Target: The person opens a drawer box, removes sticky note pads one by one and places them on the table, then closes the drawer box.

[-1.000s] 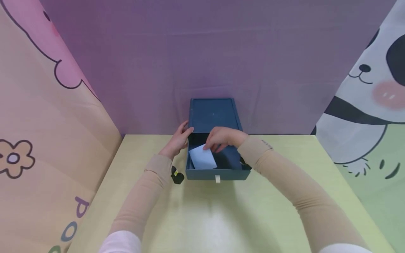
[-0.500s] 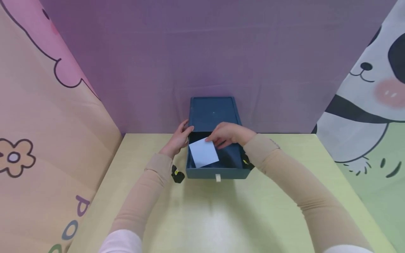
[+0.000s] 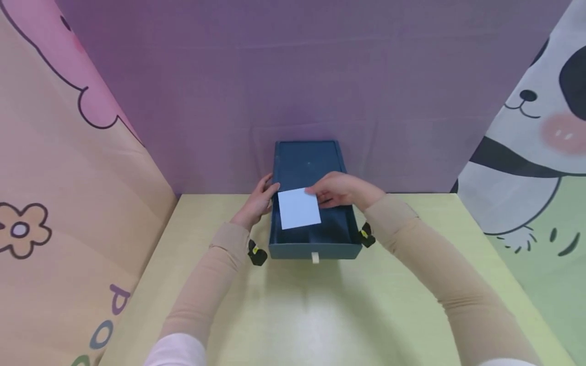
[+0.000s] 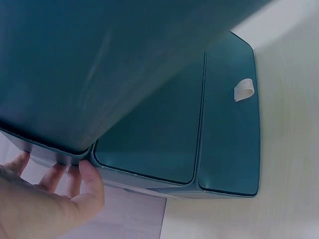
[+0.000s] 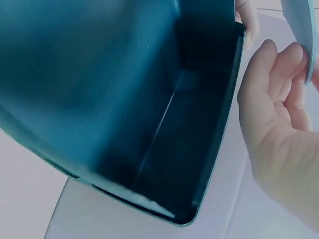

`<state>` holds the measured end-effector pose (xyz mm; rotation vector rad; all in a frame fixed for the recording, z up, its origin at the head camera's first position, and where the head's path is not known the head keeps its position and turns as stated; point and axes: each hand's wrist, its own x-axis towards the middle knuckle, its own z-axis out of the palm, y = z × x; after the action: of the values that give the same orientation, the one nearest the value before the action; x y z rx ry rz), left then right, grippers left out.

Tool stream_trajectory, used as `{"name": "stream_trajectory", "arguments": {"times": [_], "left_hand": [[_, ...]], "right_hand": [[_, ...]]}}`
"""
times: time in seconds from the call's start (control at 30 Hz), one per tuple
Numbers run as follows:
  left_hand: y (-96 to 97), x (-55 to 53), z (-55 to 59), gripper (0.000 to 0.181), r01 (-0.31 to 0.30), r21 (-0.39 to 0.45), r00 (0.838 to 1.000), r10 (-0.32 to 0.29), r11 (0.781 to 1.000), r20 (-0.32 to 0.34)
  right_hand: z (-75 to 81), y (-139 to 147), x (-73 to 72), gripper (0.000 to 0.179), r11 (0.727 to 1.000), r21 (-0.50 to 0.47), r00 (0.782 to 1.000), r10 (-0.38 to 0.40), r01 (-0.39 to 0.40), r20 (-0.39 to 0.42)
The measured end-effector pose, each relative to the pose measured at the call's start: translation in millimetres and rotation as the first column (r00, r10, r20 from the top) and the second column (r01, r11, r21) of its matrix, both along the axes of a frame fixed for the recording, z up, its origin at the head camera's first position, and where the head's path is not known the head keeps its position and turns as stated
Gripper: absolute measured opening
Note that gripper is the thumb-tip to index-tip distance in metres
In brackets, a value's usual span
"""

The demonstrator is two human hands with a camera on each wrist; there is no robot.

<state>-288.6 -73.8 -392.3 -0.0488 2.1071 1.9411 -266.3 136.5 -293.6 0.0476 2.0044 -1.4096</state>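
Beige-sleeved, the left hand (image 3: pixel 257 203) is gripping the left side of the blue drawer box (image 3: pixel 308 163); a white card (image 3: pixel 299 209) is hanging over the pulled-out drawer (image 3: pixel 316 251), and the right hand (image 3: pixel 342 190) is pinching its upper right corner.

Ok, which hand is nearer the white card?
Right: the right hand pinches the white card by one corner; the left hand, left of it, grips the blue drawer unit.

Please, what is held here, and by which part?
Right hand: white card, pinched at its upper right corner in the head view. Left hand: blue drawer unit, gripped at its left side.
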Motion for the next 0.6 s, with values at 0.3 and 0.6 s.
{"name": "stream_trajectory", "arguments": {"times": [0.3,0.6], "left_hand": [[0.8,-0.3,-1.6,0.059,-0.019,0.015,1.000,0.019,1.000,0.000],[0.5,-0.5,-2.6,0.059,-0.021,0.033,1.000,0.022,0.999,-0.012]], "right_hand": [[-4.7,13.9,-0.7,0.021,0.999,-0.042,1.000,0.005,-0.005,0.008],[-5.6,23.8,-0.6,0.029,0.997,-0.073,1.000,0.026,-0.027,-0.005]]}}
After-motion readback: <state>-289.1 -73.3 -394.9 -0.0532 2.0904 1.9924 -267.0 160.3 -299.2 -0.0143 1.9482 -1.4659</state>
